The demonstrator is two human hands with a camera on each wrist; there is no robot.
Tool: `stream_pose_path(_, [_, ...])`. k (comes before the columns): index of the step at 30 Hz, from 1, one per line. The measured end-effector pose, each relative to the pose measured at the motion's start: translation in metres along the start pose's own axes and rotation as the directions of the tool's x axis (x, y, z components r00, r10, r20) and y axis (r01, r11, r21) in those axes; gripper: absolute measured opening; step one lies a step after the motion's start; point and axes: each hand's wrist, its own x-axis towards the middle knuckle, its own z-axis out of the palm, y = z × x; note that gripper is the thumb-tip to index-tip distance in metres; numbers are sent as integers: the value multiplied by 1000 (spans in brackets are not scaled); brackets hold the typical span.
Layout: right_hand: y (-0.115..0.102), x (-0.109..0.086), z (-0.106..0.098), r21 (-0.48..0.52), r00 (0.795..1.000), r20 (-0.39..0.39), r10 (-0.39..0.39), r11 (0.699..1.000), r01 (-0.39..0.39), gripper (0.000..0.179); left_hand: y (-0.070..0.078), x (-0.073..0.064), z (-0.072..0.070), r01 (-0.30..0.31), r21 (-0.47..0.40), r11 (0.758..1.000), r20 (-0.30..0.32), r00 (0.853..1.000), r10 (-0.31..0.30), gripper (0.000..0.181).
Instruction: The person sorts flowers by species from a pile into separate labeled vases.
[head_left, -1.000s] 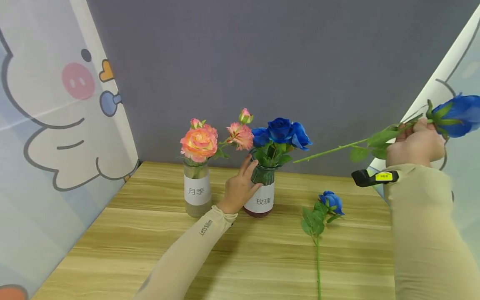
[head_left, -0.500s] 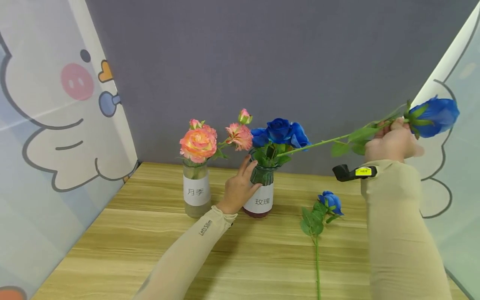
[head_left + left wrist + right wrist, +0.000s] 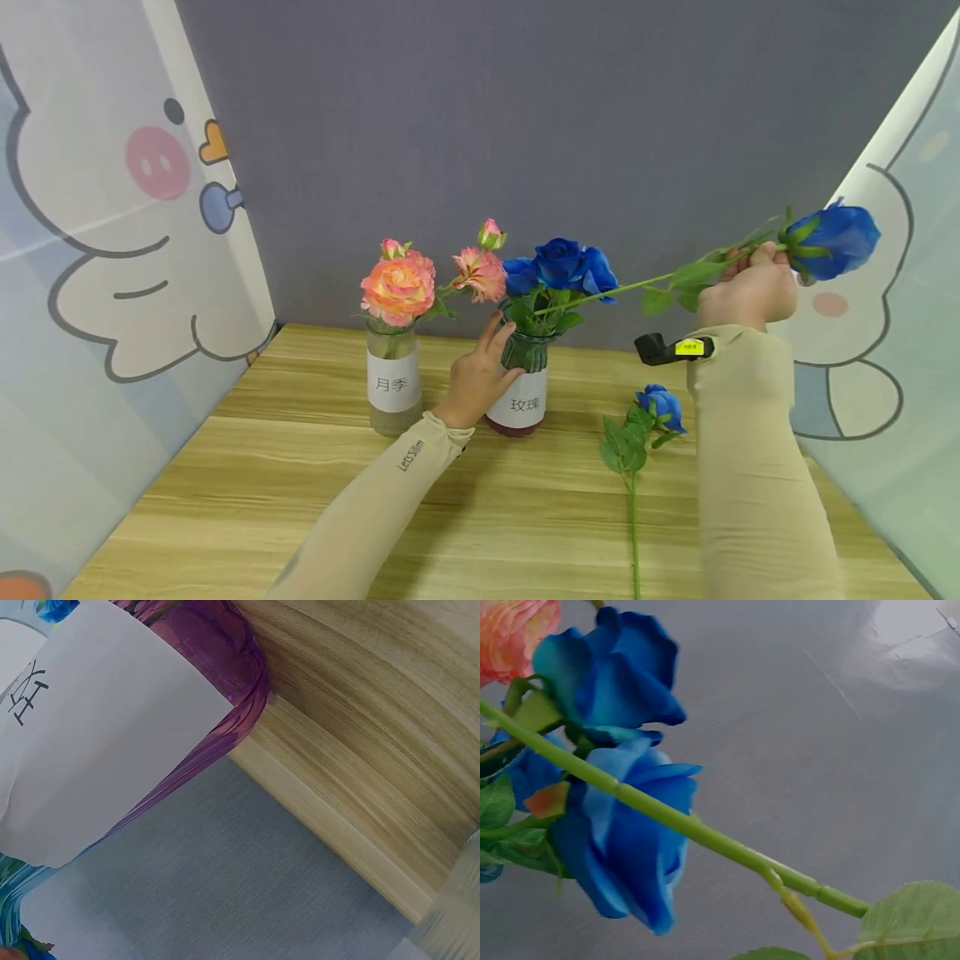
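Note:
My right hand (image 3: pixel 750 287) pinches a blue rose (image 3: pixel 836 242) by its stem just below the bloom. This rose lies tilted nearly flat in the air, its bare stem (image 3: pixel 727 847) crossing in front of the blue roses (image 3: pixel 562 265) in the glass vase. The stem's tip is at the vase's mouth; whether it is inside cannot be told. My left hand (image 3: pixel 480 379) holds that labelled vase (image 3: pixel 521 400) from its left side, fingers at the rim and thumb across the front. In the left wrist view, its white label (image 3: pixel 112 735) and purple base (image 3: pixel 247 705) show.
Left of it stands a second labelled vase (image 3: pixel 393 392) with pink-orange flowers (image 3: pixel 397 287), one bloom leaning towards the blue roses. Another blue rose (image 3: pixel 660 408) lies on the wooden table (image 3: pixel 540 517) at right. A grey panel (image 3: pixel 570 125) rises behind, printed panels at both sides.
My right hand has moved left with the blue rose, bringing its stem tip from beside the vase to the vase's mouth. The left hand and vase have stayed in place.

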Motion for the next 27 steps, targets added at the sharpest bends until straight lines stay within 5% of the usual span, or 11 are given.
stream_pose_path(8, [20, -8, -4, -60, 992, 63, -106, 992, 109, 10, -2, -1, 4, -10, 2, 1000, -18, 1000, 10, 82])
stream_pose_path(27, [53, -20, -8, -153, 977, 113, -179, 969, 195, 6, -2, 0, 4, -6, -30, 1000, -20, 1000, 5, 81])
